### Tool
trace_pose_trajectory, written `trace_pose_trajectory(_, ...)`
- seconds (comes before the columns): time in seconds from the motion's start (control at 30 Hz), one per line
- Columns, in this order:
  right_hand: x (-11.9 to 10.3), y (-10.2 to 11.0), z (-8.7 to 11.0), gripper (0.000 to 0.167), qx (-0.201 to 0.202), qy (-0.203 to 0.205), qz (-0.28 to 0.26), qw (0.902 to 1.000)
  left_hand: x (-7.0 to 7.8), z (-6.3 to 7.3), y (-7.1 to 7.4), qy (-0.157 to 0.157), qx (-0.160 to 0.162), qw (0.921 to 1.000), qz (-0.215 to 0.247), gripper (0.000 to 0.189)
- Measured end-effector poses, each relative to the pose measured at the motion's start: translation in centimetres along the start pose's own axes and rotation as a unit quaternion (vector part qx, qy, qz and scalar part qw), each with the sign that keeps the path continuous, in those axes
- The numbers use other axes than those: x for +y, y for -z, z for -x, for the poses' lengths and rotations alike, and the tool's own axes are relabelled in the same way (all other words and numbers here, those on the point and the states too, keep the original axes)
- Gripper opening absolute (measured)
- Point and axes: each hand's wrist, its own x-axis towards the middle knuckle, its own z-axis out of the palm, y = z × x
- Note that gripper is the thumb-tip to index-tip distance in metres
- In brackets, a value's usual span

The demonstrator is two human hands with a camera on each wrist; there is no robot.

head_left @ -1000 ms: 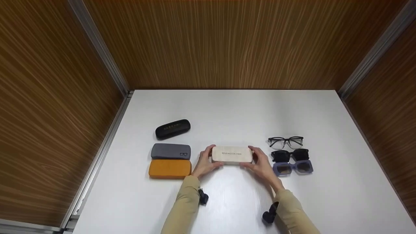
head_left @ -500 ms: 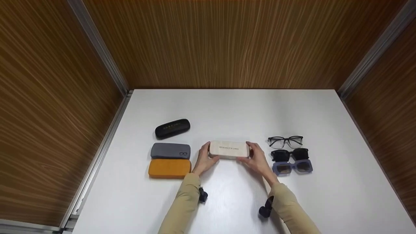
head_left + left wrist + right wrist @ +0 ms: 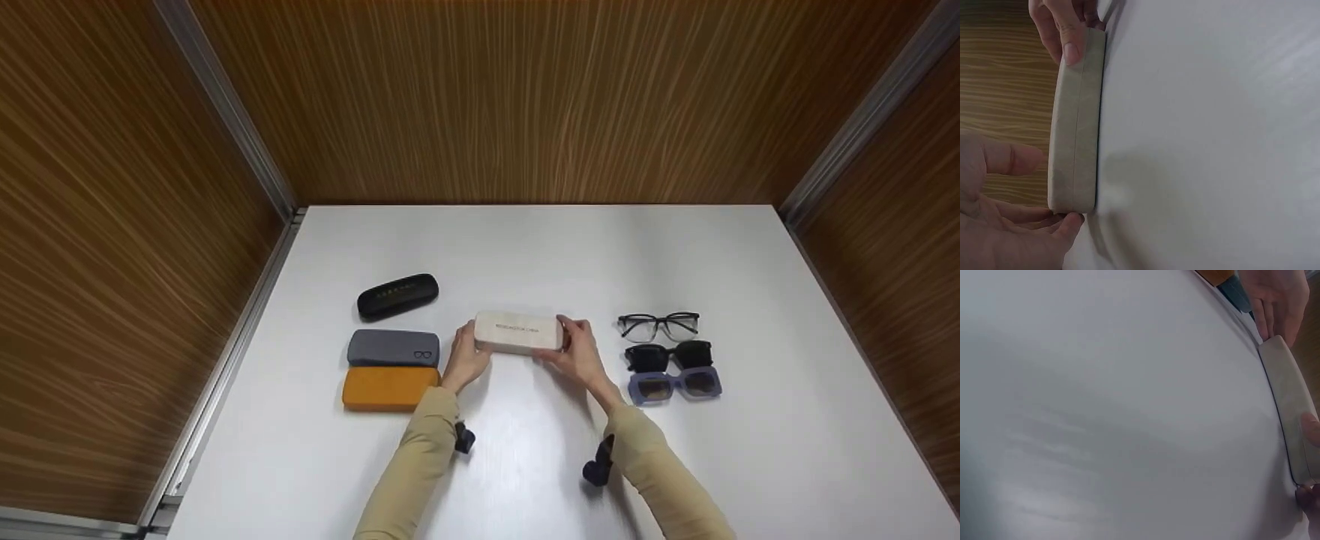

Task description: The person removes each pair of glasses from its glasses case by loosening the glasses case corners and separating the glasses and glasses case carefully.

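A cream glasses case (image 3: 517, 332) with small lettering on its lid lies closed near the table's middle. My left hand (image 3: 465, 364) holds its left end, fingers along the end and thumb by the front corner. At the right end my right hand (image 3: 577, 356) grips it, the thumb on the front face. In the left wrist view the seam runs along the front of the case (image 3: 1075, 129). The left wrist view also has the right thumb (image 3: 1071, 52) pressed to that face. In the right wrist view the left fingers (image 3: 1266, 320) reach the case's far end.
Left of the hands lie a black glasses case (image 3: 397, 296), a grey-blue case (image 3: 382, 349) and an orange case (image 3: 386, 388) near the left sleeve. At right are clear glasses (image 3: 658, 326), black sunglasses (image 3: 667, 356) and purple-framed sunglasses (image 3: 675, 385). Wood panels (image 3: 480, 105) enclose the table.
Both hands have moved the cream glasses case left and farther back on the table, and it has turned slightly. The other cases and the glasses have stayed put.
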Motion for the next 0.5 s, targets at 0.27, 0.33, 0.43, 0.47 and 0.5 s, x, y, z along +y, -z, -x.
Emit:
trace_pose_trajectory(0.27,-1.0,-0.7,-0.9,0.087,-0.009,-0.016,0.003,0.9998,0.5,-0.5,2.9,0.04,0.008,0.9991,0.009,0.063)
trace_pose_trajectory(0.33,-1.3,-0.9,-1.0,0.087,-0.014,-0.022,0.002,0.9996,0.4,-0.7,3.9,0.047,0.018,0.9986,0.014,0.063)
trace_pose_trajectory(0.43,-1.5,-1.1,-1.2,0.088,-0.016,-0.025,0.001,0.9995,0.1,-0.8,5.2,0.048,0.032,0.9982,0.02,0.064)
trace_pose_trajectory(0.47,-1.6,-1.1,-1.2,0.088,-0.017,-0.028,-0.003,0.9995,0.0,-0.8,5.5,0.046,0.035,0.9981,0.022,0.063)
trace_pose_trajectory(0.5,-1.7,-1.2,-1.2,0.088,-0.016,-0.03,-0.004,0.9994,-0.1,-0.9,5.8,0.043,0.038,0.9981,0.023,0.063)
